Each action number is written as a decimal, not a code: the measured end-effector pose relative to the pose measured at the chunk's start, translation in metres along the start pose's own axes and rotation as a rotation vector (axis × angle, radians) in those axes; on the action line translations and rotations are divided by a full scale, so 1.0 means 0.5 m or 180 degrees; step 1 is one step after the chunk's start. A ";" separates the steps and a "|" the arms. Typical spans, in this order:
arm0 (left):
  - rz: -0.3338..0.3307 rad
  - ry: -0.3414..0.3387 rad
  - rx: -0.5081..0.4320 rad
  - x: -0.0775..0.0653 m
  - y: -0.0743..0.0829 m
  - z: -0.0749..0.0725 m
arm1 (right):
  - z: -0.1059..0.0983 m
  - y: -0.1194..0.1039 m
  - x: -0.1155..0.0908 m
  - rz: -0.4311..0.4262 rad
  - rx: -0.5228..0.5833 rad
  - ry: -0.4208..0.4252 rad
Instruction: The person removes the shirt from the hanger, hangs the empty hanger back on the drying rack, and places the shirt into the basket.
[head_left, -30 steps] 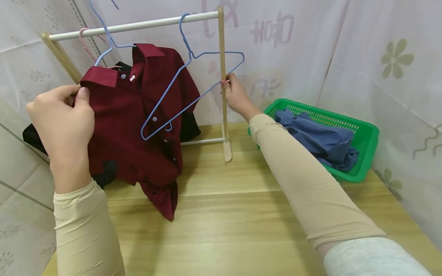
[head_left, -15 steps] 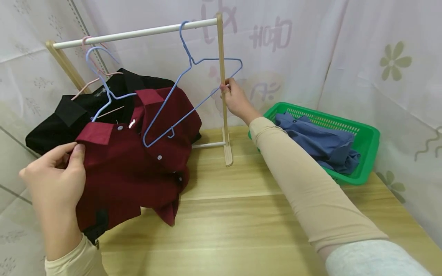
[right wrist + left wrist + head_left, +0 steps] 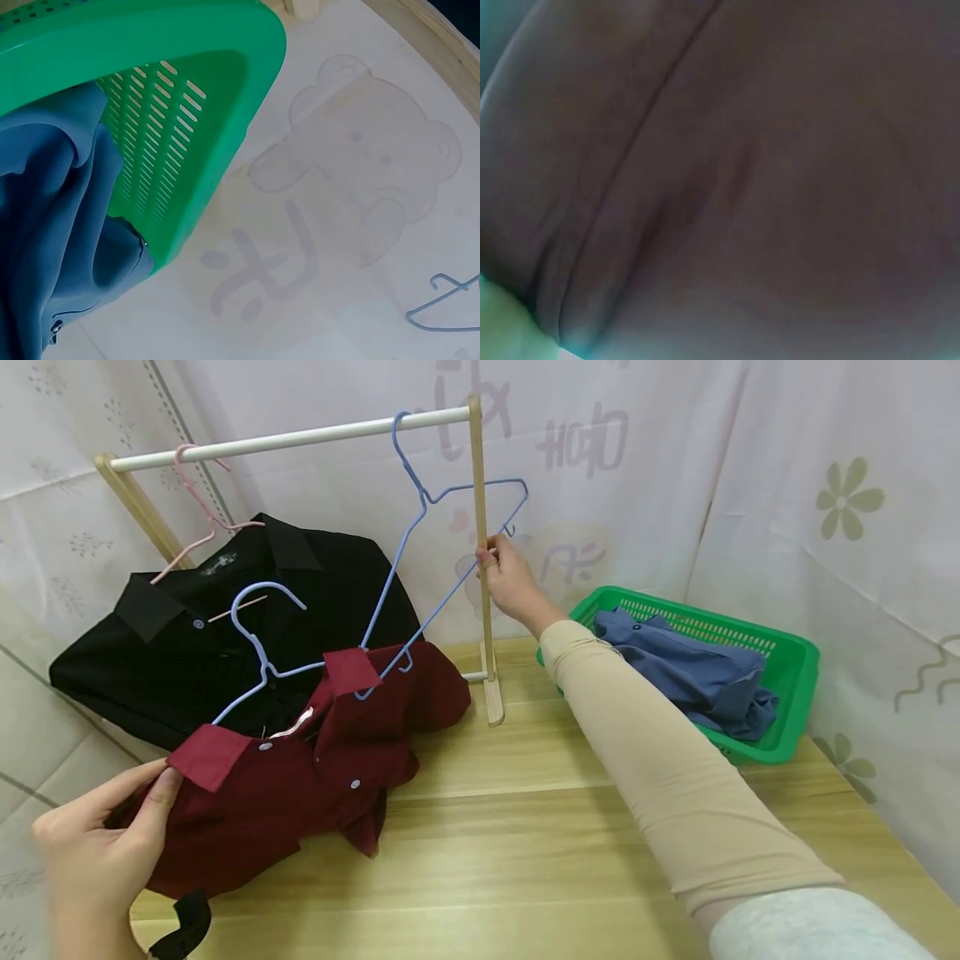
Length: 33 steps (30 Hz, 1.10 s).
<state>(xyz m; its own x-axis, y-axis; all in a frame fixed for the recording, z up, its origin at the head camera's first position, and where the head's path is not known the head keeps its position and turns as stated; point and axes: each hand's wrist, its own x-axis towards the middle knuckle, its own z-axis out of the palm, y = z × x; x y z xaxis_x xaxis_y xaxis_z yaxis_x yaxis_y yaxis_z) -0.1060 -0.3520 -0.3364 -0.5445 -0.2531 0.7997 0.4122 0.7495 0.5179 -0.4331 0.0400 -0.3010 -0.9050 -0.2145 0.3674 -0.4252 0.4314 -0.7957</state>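
Observation:
My left hand (image 3: 105,835) pinches a dark red shirt (image 3: 247,827) beside its collar, low at the front left. Inside that shirt is a blue hanger (image 3: 262,664), its hook free in front of a black shirt (image 3: 345,560). The fingers of my right hand (image 3: 516,581) hold the rack's right wooden upright (image 3: 480,477). Another blue hanger (image 3: 401,543) hangs tilted from the white rail (image 3: 300,439), its lower end overlapping the red collar. Dark cloth (image 3: 765,180) fills most of the left wrist view.
The black shirt hangs at the left on a pink hanger (image 3: 212,527). To the right, a green basket (image 3: 798,693) holds a blue garment (image 3: 675,660); both appear close up in the right wrist view. A printed curtain (image 3: 675,460) backs the wooden table (image 3: 480,843).
My left hand has brought the red shirt and its hanger down from rail height, toward the table, uncovering the black shirt. The right hand stays on the upright; the hanger on the rail has swung.

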 end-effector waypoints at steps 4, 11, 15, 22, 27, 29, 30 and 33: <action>0.0170 -0.0110 -0.0381 -0.019 -0.013 -0.006 | -0.001 -0.003 -0.003 -0.0010 -0.0009 0.0030; 0.0221 -0.0503 -0.0389 -0.047 -0.031 -0.029 | -0.001 -0.012 -0.010 -0.0010 0.0053 0.0024; 0.0293 -0.0876 -0.0229 -0.058 -0.032 -0.032 | -0.001 -0.012 -0.010 -0.0052 0.0018 0.0058; 0.0319 -0.1056 -0.0379 -0.069 -0.013 0.002 | 0.010 -0.013 -0.006 -0.0067 0.0039 0.0035; 0.0318 -0.0951 -0.0612 -0.073 -0.002 0.044 | 0.012 -0.018 -0.003 -0.0044 0.0063 -0.0014; 0.0394 -0.0902 -0.0722 -0.072 0.000 0.060 | 0.005 -0.021 -0.003 -0.0022 0.0048 -0.0078; 0.0450 -0.0890 -0.0777 -0.070 0.001 0.068 | 0.000 -0.023 -0.003 -0.0004 0.0047 -0.0130; 0.0552 -0.0921 -0.0884 -0.065 0.004 0.090 | -0.028 -0.030 -0.008 0.0076 0.0002 -0.0383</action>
<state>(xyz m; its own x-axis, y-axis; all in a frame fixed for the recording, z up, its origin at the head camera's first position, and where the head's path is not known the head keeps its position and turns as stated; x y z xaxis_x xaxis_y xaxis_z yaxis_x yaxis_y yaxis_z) -0.1202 -0.3149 -0.3752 -0.6158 0.0733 0.7845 0.6748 0.5629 0.4772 -0.4233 0.0466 -0.2836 -0.9069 -0.3078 0.2878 -0.4034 0.4372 -0.8038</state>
